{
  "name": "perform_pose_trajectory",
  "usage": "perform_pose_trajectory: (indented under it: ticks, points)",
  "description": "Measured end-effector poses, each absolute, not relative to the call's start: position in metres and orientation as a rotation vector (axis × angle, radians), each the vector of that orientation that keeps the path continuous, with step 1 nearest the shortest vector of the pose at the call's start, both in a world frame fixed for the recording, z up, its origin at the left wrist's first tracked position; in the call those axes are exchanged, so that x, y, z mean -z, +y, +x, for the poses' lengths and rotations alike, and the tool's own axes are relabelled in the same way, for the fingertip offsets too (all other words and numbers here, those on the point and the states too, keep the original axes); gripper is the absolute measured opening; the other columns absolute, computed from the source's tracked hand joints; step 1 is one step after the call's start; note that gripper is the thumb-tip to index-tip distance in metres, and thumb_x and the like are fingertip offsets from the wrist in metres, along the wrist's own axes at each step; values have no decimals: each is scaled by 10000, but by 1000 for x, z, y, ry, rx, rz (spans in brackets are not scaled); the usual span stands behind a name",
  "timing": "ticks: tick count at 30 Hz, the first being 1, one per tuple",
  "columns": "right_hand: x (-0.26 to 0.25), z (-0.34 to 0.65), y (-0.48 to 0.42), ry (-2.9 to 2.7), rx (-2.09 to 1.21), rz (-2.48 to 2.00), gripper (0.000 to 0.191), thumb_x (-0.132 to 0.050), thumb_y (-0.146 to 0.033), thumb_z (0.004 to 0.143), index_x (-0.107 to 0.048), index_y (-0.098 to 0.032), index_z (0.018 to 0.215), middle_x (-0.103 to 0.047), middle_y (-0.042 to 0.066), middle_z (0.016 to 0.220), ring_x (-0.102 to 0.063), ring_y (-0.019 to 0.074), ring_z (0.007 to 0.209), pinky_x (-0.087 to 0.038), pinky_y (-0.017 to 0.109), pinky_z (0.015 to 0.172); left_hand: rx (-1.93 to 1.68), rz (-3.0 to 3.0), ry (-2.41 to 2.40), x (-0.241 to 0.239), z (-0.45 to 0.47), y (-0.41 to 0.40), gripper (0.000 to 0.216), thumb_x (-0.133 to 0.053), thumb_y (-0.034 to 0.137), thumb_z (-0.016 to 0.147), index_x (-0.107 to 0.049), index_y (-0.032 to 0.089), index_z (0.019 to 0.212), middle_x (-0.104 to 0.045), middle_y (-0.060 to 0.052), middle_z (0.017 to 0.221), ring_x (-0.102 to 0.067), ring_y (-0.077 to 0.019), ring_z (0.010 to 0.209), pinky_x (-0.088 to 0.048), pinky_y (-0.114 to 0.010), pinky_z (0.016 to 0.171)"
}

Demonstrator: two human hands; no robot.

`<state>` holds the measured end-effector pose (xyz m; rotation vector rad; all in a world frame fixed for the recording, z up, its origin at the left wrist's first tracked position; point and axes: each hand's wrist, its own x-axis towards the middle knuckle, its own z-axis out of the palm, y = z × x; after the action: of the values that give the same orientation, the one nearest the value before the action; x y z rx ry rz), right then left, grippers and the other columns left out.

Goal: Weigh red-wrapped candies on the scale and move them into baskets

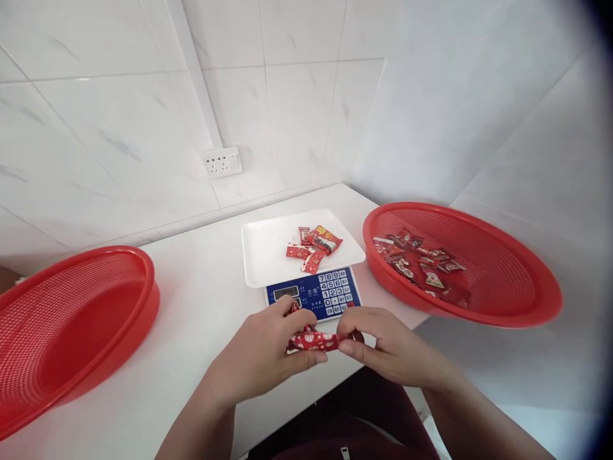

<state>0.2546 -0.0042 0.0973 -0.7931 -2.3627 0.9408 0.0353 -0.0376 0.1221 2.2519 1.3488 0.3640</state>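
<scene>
A red patterned packet (313, 340) with white figures is held low over the front of the table. My left hand (263, 348) is closed around its body, fingers on top and thumb below. At its other end, my right hand (387, 342) pinches the tip between thumb and fingers. Just beyond my hands is a digital scale (313, 291) with a blue keypad, partly covered by my left fingers. Its white tray (263, 252) carries several red snack packets (324, 240) in a loose pile.
To the right, a red mesh basket (522, 268) overhangs the table edge and holds several wrapped snacks (433, 262). Another red basket (138, 319) stands at the left. Behind the white table (201, 275) is a tiled wall with a power socket (222, 162).
</scene>
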Motion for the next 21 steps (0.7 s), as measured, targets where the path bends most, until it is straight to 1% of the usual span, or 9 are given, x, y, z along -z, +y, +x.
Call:
perform_pose_trajectory:
  ticks: [3, 5, 7, 10, 13, 15, 17, 21]
  points:
    - [-100, 252, -7, -2430, -897, -781, 259, -424, -300, 919, -515, -193, 702, -562, -9, 654, -476, 100, 600, -361, 223, 577, -301, 2299, 1340, -124, 31, -41, 341, -499, 558, 809, -553, 258, 964, -500, -2, 894, -495, -135, 667, -371, -247, 552]
    - [-102, 251, -7, -2424, -928, -781, 266, -433, -302, 912, -500, -193, 678, -548, -15, 635, -460, 97, 582, -350, 220, 564, -311, 2262, 1337, -125, 25, -40, 376, -515, 586, 784, -554, 261, 968, -502, -1, 902, -498, -132, 666, -380, -247, 556]
    - [-102, 252, -5, -2375, -987, -800, 278, -437, -320, 905, -494, -193, 664, -537, -16, 620, -452, 97, 570, -347, 219, 550, -383, 2174, 1350, -127, 19, -37, 367, -536, 571, 780, -551, 265, 981, -507, -2, 918, -505, -124, 663, -402, -248, 567]
    - [-100, 254, 0, -2261, -1109, -916, 300, -422, -345, 903, -507, -193, 660, -532, -11, 616, -462, 101, 566, -350, 220, 529, -749, 1989, 1505, -126, 10, -31, 304, -535, 489, 819, -542, 274, 1033, -517, -10, 920, -516, -119, 682, -433, -253, 600]
    - [-93, 255, 8, -2147, -1196, -1095, 311, -425, -367, 893, -513, -193, 652, -538, -7, 625, -475, 105, 559, -364, 226, 521, -1174, 1762, 1587, -121, 4, -25, 356, -514, 410, 852, -479, 291, 1186, -525, -31, 971, -542, -133, 760, -473, -287, 677]
    - [-87, 254, 15, -2066, -1268, -1154, 304, -439, -383, 880, -511, -193, 654, -557, -3, 637, -480, 105, 554, -383, 230, 527, -1316, 1650, 1503, -118, 2, -21, 409, -503, 371, 863, -429, 305, 1259, -514, -43, 1043, -552, -137, 818, -496, -317, 744]
    - [-85, 249, 23, -1986, -1347, -1149, 300, -458, -399, 864, -497, -195, 648, -571, -4, 631, -474, 102, 541, -391, 231, 526, -1424, 1558, 1413, -115, 2, -19, 434, -512, 341, 859, -418, 316, 1282, -512, -37, 1056, -555, -134, 842, -508, -339, 789]
    - [-87, 234, 46, -1813, -1341, -1117, 330, -478, -457, 840, -469, -200, 634, -548, -25, 558, -428, 88, 473, -344, 223, 472, -1558, 1404, 1335, -116, 5, -19, 526, -580, 286, 820, -391, 320, 1310, -558, 3, 911, -571, -123, 795, -525, -342, 786]
